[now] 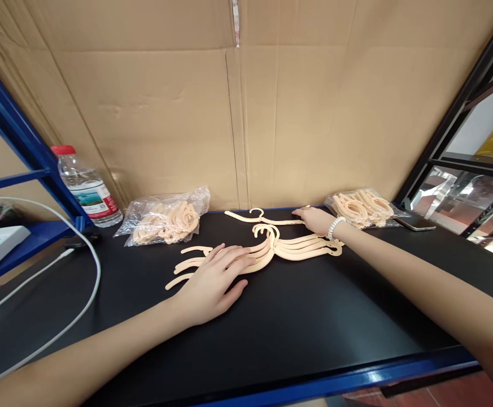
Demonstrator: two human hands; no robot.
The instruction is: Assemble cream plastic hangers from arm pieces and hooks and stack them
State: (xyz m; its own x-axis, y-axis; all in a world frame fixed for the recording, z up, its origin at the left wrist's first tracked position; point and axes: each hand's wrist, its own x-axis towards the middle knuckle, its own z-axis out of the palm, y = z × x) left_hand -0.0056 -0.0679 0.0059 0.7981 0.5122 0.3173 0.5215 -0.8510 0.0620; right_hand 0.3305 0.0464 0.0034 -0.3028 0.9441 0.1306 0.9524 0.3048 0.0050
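Several cream hangers [301, 249] lie overlapped on the black table, their hooks bunched at the middle. My left hand [218, 277] rests with spread fingers over their left arms. Behind them, near the cardboard, lies a single cream hanger [248, 217]. At its right end is my right hand [314, 219], fingers bent down onto that end; the fingertips are partly hidden. A beaded band circles the right wrist.
Clear bags of folded cream hangers lie at the back left [165, 220] and back right [362, 208]. A phone [415, 221] is beside the right bag. A water bottle [87, 186] and a white cable [96, 260] are at left. A cardboard wall [165, 113] stands behind.
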